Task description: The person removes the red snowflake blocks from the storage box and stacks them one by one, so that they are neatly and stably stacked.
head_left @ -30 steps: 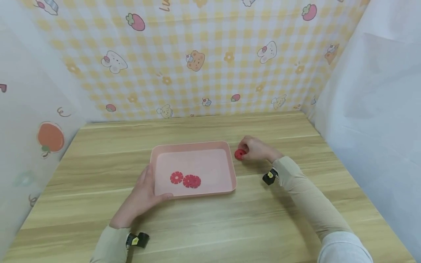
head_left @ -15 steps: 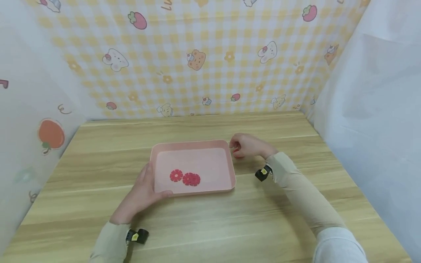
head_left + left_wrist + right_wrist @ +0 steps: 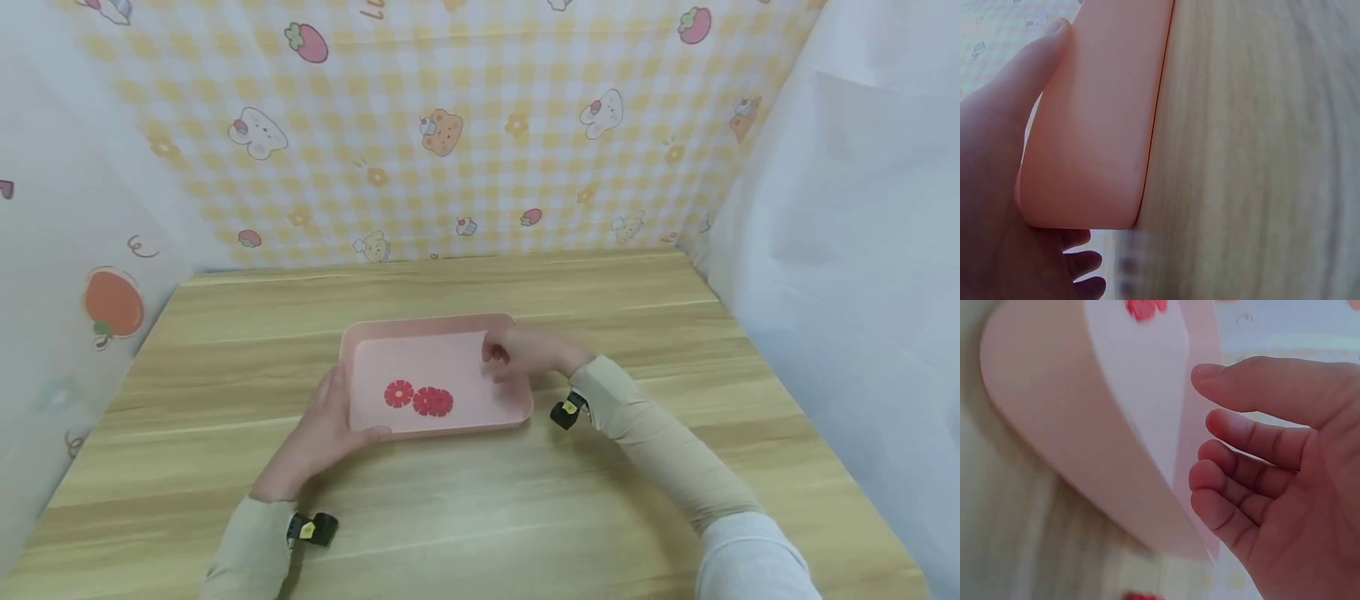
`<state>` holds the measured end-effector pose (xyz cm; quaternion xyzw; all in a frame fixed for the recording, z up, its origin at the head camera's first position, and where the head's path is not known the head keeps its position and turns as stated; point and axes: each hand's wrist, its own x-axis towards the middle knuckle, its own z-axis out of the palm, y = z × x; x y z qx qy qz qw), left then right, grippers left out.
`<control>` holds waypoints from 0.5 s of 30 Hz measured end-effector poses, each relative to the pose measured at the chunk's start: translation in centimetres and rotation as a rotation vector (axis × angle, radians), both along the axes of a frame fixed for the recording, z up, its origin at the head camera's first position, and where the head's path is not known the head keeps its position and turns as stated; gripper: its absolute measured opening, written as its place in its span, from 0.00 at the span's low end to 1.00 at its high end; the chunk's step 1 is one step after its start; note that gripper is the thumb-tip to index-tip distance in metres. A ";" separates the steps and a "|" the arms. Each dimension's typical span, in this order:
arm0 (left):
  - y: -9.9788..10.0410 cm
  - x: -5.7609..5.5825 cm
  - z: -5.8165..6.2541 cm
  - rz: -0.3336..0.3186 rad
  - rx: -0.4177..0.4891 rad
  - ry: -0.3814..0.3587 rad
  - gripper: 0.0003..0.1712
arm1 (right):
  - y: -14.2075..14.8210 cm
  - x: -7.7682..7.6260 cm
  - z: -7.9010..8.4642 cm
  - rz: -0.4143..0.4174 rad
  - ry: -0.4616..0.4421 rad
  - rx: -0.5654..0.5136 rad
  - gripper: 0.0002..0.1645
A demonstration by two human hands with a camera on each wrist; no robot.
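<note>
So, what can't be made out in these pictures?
Head: part of the right rim of the tray, behind the right hand.
Head: one of two overlapping red discs, partly under the other.
Left wrist: the tray's inside, behind its outer wall.
Right wrist: a red thing, cut by the bottom edge.

Head view looks forward and down; both close wrist views share the tray (image 3: pixel 420 354).

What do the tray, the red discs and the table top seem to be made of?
The tray: probably plastic, matte; its walls are smooth, evenly pink, with rounded corners. The red discs: perhaps plastic, finish unclear; flat, with evenly notched edges. The table top: wood or wood-look laminate, softly shiny; streaky grain.
</note>
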<state>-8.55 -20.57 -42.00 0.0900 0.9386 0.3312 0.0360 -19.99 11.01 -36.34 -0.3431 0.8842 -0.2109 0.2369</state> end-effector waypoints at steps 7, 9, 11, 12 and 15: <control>0.1 -0.2 0.0 -0.004 -0.008 0.010 0.74 | -2.5 1.6 -1.4 0.050 0.044 0.005 0.15; 0.2 -0.1 -0.1 -0.003 -0.006 0.010 0.75 | -3.1 2.1 -2.0 0.055 0.049 0.015 0.17; 0.1 -0.1 -0.1 0.000 -0.004 0.010 0.75 | -3.8 2.5 -2.3 0.072 0.060 0.013 0.20; 0.1 -0.1 -0.1 0.001 -0.003 0.011 0.75 | -4.1 2.6 -2.4 0.077 0.062 0.011 0.21; 0.0 -0.2 -0.2 0.001 0.000 0.014 0.76 | -4.9 3.0 -2.6 0.076 0.058 -0.005 0.24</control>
